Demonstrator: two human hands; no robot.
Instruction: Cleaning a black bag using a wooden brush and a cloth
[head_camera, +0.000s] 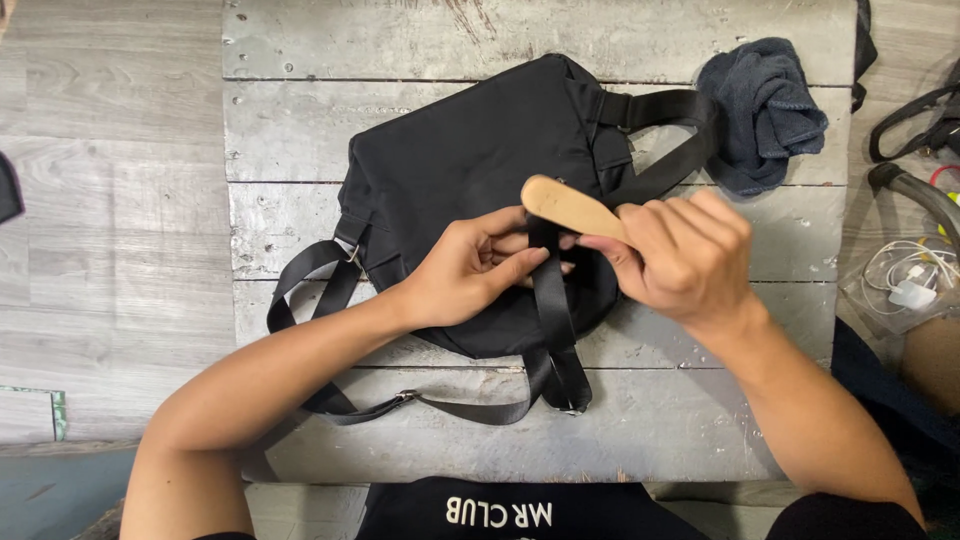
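Hands meet over the middle of a black fabric backpack (470, 160) that I see lying flat on a weathered grey plank tabletop (300, 130). My left hand (470, 270) has its fingers (520, 262) pinched around a black woven webbing strap (552, 310), which runs from the grip down the bag's lower edge and ends near the front of the tabletop. My right hand (685, 255) is clenched around a pale wooden handle (572, 207); its rounded end points left and up, just above the pinched strap. I cannot tell what sits at the other end of the handle, since the palm covers it.

A 2nd strap, a long black shoulder strap with a metal clasp (400, 400), loops out from the bag's left side and trails across the lower planks. A black carry loop (665, 135) stands out from the bag's right end. Just beyond that loop lies a crumpled dark blue-grey cloth (765, 105), touching the tabletop's far right corner area.

Off the tabletop to the right, near the frame edge, I see a tangle of white cable (905, 270) in a clear bag, well apart from both hands
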